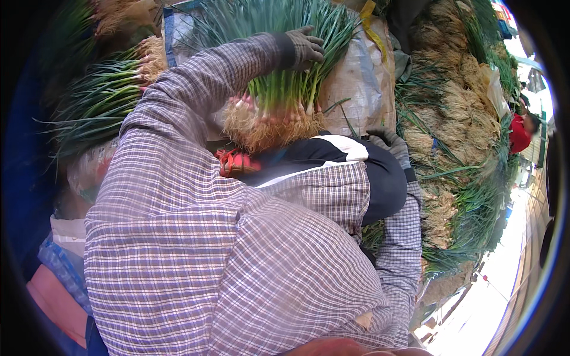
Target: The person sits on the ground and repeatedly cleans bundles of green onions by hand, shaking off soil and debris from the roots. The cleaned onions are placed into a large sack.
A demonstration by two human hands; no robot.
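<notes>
My left hand (307, 48), in a grey-brown glove, lies across the green leaves of a large bunch of spring onions (285, 95); its fingers are spread. The bunch has pale pinkish bulbs and a thick fringe of tan roots facing my legs. It rests on a woven plastic sack (367, 89). My right hand (392, 144), in a grey glove, is beside my bent knee at the sack's right edge, fingers curved. The knee partly hides it, so whether it holds anything cannot be told. A few loose leaves (346, 116) lie on the sack between the bunch and this hand.
More spring onions (102, 91) lie at the left, roots towards the sack. A long heap of spring onions (458, 89) with matted roots runs down the right side. A yellow strap (373, 31) crosses the sack's top. A person in red (521, 133) is at the far right.
</notes>
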